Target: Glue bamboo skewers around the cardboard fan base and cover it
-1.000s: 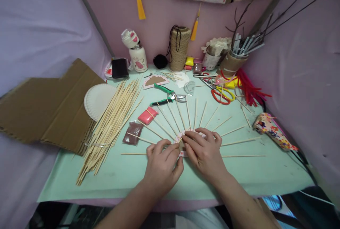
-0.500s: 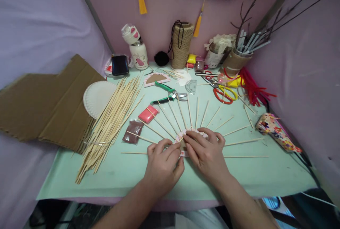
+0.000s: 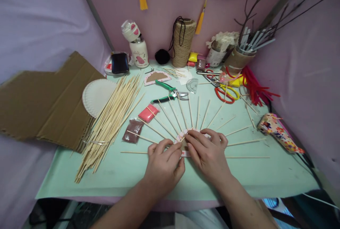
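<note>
Several thin bamboo sticks lie fanned out on the pale green table, their inner ends meeting at a small pink-and-white paper half-disc. My left hand rests with its fingers curled on the left side of that hub. My right hand lies flat over the hub's right side, fingers stretched out and pressing down on the stick ends. Most of the paper piece is hidden beneath both hands.
A big bundle of bamboo skewers, a paper plate and cardboard lie left. Green pliers, red and yellow scissors, a twine spool, a patterned glue gun and pink and brown packets ring the fan.
Both hands stay on the hub with only slight finger shifts. The camera has tilted a little, so the table sits slightly lower and to the right in view.
</note>
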`<move>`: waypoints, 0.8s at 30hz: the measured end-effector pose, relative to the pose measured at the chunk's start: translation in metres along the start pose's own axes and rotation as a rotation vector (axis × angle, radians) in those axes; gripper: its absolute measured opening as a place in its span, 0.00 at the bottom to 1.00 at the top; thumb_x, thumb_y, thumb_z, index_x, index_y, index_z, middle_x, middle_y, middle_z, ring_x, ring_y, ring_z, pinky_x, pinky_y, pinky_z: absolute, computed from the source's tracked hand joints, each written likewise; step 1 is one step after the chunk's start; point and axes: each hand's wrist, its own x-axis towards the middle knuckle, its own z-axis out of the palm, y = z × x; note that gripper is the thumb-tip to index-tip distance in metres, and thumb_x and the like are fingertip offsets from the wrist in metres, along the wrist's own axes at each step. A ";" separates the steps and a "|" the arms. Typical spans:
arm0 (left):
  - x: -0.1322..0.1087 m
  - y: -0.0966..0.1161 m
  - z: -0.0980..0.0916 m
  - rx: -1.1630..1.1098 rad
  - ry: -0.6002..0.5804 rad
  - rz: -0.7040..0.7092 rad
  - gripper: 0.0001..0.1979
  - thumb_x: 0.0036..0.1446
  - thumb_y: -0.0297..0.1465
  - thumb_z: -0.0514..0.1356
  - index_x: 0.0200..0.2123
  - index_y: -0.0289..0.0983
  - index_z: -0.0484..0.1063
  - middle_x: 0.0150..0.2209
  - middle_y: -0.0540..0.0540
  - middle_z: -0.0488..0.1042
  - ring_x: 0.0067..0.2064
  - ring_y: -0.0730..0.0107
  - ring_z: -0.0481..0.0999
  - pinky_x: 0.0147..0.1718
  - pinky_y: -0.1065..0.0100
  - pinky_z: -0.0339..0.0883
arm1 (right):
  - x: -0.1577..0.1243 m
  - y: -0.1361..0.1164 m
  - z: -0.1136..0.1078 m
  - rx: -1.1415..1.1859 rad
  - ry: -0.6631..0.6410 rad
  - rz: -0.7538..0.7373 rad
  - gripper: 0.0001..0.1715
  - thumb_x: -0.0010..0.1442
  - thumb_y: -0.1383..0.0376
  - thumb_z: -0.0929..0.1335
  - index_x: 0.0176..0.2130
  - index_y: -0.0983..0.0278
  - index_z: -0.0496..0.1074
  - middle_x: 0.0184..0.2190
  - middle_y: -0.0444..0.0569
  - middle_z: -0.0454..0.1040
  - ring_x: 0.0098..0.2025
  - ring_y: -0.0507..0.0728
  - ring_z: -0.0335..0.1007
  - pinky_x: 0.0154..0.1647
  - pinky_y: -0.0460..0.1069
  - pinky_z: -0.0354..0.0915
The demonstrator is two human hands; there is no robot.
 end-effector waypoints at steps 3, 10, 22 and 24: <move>-0.002 -0.001 0.001 0.001 -0.012 -0.009 0.04 0.57 0.26 0.60 0.33 0.38 0.75 0.43 0.50 0.82 0.45 0.62 0.75 0.43 0.57 0.53 | 0.000 0.000 0.000 -0.003 -0.008 0.009 0.11 0.67 0.62 0.65 0.45 0.56 0.77 0.47 0.44 0.80 0.49 0.62 0.66 0.52 0.61 0.48; -0.002 -0.001 0.000 -0.022 -0.035 -0.015 0.03 0.58 0.27 0.60 0.34 0.38 0.74 0.45 0.52 0.82 0.46 0.61 0.74 0.43 0.57 0.53 | 0.000 0.000 -0.001 -0.008 0.004 0.010 0.12 0.67 0.62 0.65 0.45 0.57 0.78 0.47 0.43 0.80 0.48 0.62 0.65 0.51 0.61 0.48; -0.002 -0.002 -0.004 -0.033 -0.127 -0.047 0.05 0.61 0.28 0.57 0.36 0.39 0.74 0.47 0.52 0.81 0.47 0.61 0.73 0.43 0.56 0.51 | 0.000 0.001 -0.001 -0.025 -0.021 0.009 0.12 0.66 0.63 0.66 0.47 0.56 0.78 0.47 0.44 0.80 0.48 0.62 0.67 0.51 0.61 0.49; -0.002 -0.002 -0.005 -0.034 -0.149 -0.053 0.06 0.61 0.28 0.56 0.36 0.39 0.74 0.48 0.52 0.81 0.47 0.60 0.72 0.43 0.56 0.51 | -0.001 0.002 -0.001 -0.017 -0.024 0.012 0.12 0.66 0.62 0.66 0.46 0.57 0.78 0.48 0.44 0.80 0.48 0.62 0.66 0.51 0.61 0.48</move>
